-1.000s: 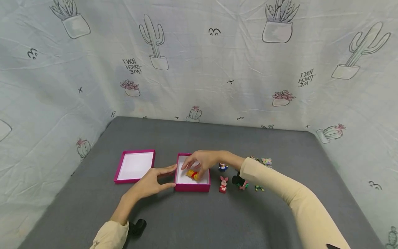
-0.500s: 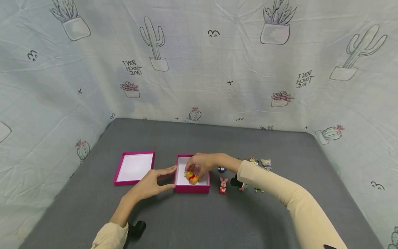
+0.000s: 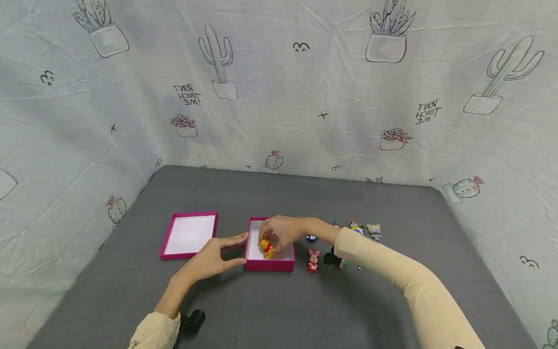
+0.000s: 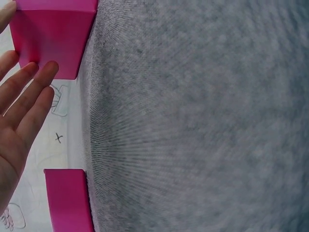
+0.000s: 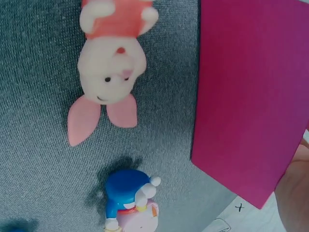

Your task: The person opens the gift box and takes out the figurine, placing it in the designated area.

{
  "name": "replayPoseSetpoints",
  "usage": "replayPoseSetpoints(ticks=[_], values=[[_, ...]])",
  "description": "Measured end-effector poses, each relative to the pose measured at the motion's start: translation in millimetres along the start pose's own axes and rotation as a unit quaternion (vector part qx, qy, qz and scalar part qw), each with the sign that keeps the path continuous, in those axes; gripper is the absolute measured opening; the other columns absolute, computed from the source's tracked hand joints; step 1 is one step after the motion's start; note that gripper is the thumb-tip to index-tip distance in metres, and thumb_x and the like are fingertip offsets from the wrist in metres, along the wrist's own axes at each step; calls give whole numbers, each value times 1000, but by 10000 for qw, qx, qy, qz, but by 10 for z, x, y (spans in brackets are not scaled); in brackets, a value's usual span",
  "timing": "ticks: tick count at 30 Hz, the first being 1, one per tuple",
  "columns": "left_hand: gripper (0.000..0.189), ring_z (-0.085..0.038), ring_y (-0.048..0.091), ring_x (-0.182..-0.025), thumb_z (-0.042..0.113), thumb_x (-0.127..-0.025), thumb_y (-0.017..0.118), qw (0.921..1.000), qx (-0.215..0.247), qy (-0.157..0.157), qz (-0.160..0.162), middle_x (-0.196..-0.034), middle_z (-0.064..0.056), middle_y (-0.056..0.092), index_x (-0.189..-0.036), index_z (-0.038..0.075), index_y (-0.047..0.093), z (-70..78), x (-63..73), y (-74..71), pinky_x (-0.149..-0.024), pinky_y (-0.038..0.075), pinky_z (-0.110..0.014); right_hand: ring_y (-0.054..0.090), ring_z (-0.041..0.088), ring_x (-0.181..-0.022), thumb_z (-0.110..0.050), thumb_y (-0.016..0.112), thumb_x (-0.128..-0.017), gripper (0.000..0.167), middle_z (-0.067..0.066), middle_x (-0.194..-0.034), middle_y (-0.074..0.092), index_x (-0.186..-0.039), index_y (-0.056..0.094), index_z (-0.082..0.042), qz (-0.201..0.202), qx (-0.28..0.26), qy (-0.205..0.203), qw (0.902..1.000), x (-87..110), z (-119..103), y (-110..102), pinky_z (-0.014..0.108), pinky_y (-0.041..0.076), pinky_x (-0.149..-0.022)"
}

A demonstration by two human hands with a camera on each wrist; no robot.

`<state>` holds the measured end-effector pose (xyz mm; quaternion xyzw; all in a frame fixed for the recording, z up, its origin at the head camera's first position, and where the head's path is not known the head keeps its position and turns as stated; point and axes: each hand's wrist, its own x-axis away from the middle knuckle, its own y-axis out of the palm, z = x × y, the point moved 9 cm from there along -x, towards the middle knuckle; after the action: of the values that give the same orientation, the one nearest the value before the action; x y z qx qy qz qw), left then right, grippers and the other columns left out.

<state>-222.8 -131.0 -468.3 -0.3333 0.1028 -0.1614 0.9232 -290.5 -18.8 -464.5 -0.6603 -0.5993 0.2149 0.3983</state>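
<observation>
A pink box (image 3: pixel 269 265) with a white inside stands at the middle of the table. My right hand (image 3: pixel 283 231) reaches into it and holds a yellow bear figurine (image 3: pixel 266 248) in a red top between thumb and fingers. In the right wrist view the box wall (image 5: pixel 251 87) hides that figurine and most of the hand (image 5: pixel 294 183). My left hand (image 3: pixel 213 256) rests its fairly straight fingertips and thumb against the box's left side. The left wrist view has these fingers (image 4: pixel 30 99) by the box's pink wall.
Left of the box lies the pink lid (image 3: pixel 190 234), white inside up. To the right are a piglet figurine (image 3: pixel 313 261) in red, a blue-clad figurine (image 5: pixel 128 193) and several others, such as a pale one (image 3: pixel 374 230), partly hidden by the right arm. A patterned curtain (image 3: pixel 279 97) stands behind.
My right hand has closed its fingers around the bear figurine and turned it, from lying slanted to standing more lengthwise in the box. The left hand has stayed at the box's side.
</observation>
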Motion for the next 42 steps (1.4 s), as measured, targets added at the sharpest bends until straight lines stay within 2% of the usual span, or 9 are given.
replayPoseSetpoints(ticks=[4, 10, 13, 16, 23, 30, 34, 38, 42], values=[[70, -26, 52, -125, 33, -81, 77, 10000, -16, 16, -38, -142, -11, 47, -140, 7, 49, 14, -17, 10, -98, 46, -42, 60, 9, -102, -6, 78, -79, 42, 3, -115, 63, -117, 61, -5, 175, -647, -37, 9977, 34, 17, -54, 20, 51, -89], [71, -24, 52, -125, 34, -79, 79, 9999, -14, -98, -43, -142, -9, 47, -140, 8, 50, 2, -28, 3, -98, 46, -40, 61, 13, -104, -6, 77, -79, 51, 13, -124, 60, -125, 57, 4, 746, -1103, -267, 9907, 106, 11, -176, 21, 52, -87], [72, -23, 52, -125, 35, -79, 79, 9999, -35, -153, -21, -143, -7, 47, -140, 10, 50, -9, -31, 2, -98, 46, -40, 63, 13, -100, -7, 79, -77, 52, 14, -121, 62, -123, 59, 6, 1171, -1414, -292, 9826, 177, 34, -245, 23, 53, -86], [71, -24, 52, -124, 34, -80, 78, 10000, -23, -70, 11, -143, -9, 47, -140, 8, 50, 5, -40, 8, -98, 46, -41, 64, 12, -97, -7, 79, -76, 49, 11, -114, 65, -120, 61, 6, 1602, -1626, -403, 9728, 269, 48, -315, 25, 54, -86], [71, -24, 53, -124, 34, -80, 78, 10000, -13, 27, 73, -143, -8, 47, -139, 8, 50, 25, -53, 21, -97, 47, -41, 64, 14, -94, -5, 80, -74, 50, 11, -109, 65, -118, 62, 6, 2504, -1525, -703, 9535, 547, 27, -496, 27, 54, -86], [71, -23, 52, -125, 33, -79, 79, 9999, -37, 87, 112, -143, -7, 47, -139, 7, 51, 59, -45, 7, -96, 47, -40, 63, 18, -94, -3, 82, -73, 51, 14, -116, 64, -118, 61, 8, 2861, -1737, -744, 9394, 795, 15, -559, 29, 55, -84], [71, -23, 52, -124, 33, -78, 79, 9998, -62, 94, 168, -142, -7, 48, -138, 6, 52, 63, -15, -18, -96, 47, -40, 64, 25, -96, 6, 77, -73, 47, 23, -116, 62, -116, 60, 11, 2933, -2076, -667, 9308, 964, -75, -600, 32, 54, -86], [70, -24, 53, -123, 33, -78, 80, 9997, -125, 102, 197, -142, -7, 48, -137, 7, 53, 55, -13, -33, -95, 47, -41, 65, 25, -97, 6, 75, -74, 44, 20, -115, 63, -115, 61, 7, 2971, -2292, -389, 9261, 1138, 13, -632, 33, 54, -88], [69, -25, 53, -123, 30, -78, 80, 9998, -75, 118, 139, -142, -8, 48, -137, 5, 53, 79, -53, -28, -95, 47, -41, 65, 21, -97, 3, 77, -74, 44, 17, -114, 63, -115, 62, 4, 3027, -2416, -308, 9214, 1322, 185, -621, 33, 54, -87]])
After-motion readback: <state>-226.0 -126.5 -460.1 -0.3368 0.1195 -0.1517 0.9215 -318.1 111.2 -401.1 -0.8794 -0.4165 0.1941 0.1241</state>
